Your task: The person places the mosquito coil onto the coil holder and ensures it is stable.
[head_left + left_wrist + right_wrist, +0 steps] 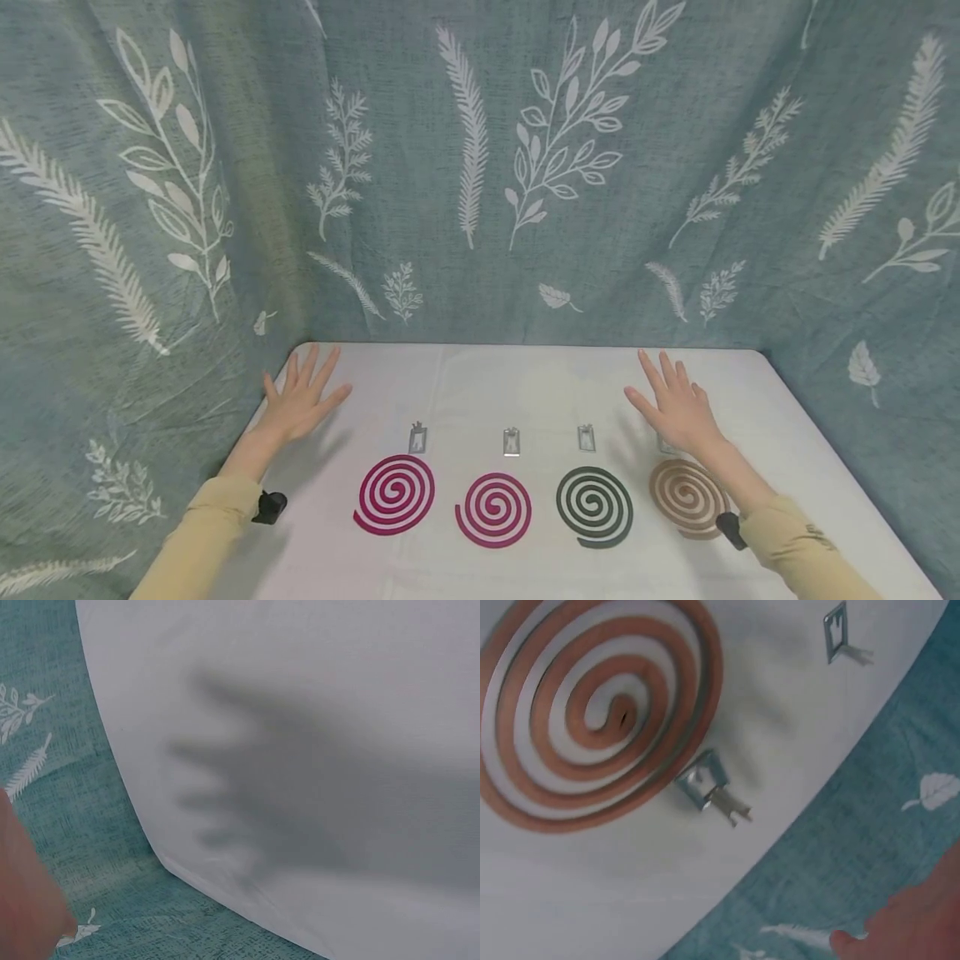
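Observation:
Both hands hover with fingers spread above a white table, holding nothing. My left hand (294, 404) is over the table's left side, its shadow falling on the bare top in the left wrist view. On the right, my right hand (684, 415) is nearest a brown mosquito coil (686, 497) and the small metal coil stand (705, 780) beside it, which it partly covers in the head view. A dark green coil (594, 507) and two magenta coils, one in the middle (493, 510) and one at left (394, 494), lie flat in the same row.
Three more metal stands, at left (417, 438), middle (512, 442) and right (587, 437), lie behind the coils on the white table (480, 375). A blue-green curtain (420, 167) with white leaf prints encloses the table at the back and sides.

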Demonstrator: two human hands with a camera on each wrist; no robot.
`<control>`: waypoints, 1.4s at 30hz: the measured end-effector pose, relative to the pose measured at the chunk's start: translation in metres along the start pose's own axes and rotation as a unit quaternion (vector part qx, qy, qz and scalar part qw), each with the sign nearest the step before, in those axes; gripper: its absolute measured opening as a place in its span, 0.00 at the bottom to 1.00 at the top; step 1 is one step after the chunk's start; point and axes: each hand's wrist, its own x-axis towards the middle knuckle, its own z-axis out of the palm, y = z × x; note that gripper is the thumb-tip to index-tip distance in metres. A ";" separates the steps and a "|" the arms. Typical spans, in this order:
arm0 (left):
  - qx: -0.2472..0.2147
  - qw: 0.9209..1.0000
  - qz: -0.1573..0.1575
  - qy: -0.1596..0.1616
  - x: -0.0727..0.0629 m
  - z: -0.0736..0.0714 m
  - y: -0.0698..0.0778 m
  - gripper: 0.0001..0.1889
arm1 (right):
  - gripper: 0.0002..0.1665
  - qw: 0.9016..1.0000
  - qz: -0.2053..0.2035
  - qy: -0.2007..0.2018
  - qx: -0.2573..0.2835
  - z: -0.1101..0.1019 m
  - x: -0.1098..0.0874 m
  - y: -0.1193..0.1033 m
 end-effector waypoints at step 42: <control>-0.179 0.968 0.120 -0.129 -0.030 0.034 0.016 0.47 | 0.48 0.969 -0.130 -0.124 0.168 0.074 -0.022 -0.142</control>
